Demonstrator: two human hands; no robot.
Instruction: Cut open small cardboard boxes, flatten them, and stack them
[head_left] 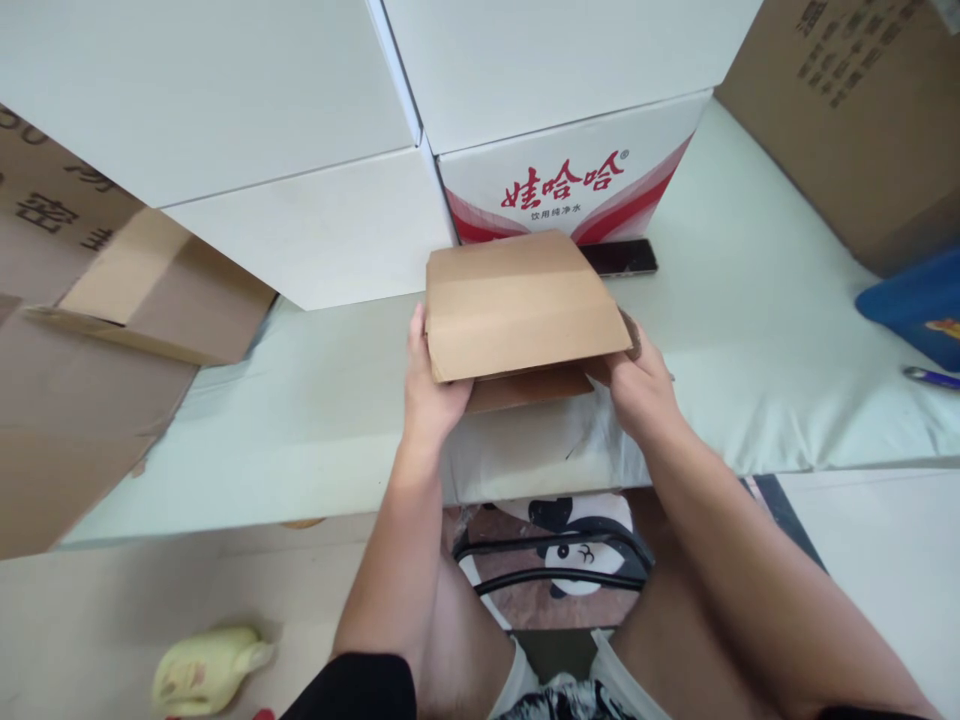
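Note:
A small brown cardboard box [517, 300] sits tilted over the pale table's [337, 400] near edge, its flaps partly folded. My left hand [431, 385] grips the box's left side, thumb on top and fingers underneath. My right hand [637, 385] clasps the right corner, fingers curled around a lower flap. Both forearms reach up from the bottom of the view.
Large white cartons [300, 150] and one printed in red [577, 185] stand right behind the box. A black phone [619, 257] lies beside it. Brown cartons [90, 350] lean at left and far right [862, 110]. A blue object [919, 305] and pen [930, 377] lie right. A yellow jug [202, 670] is on the floor.

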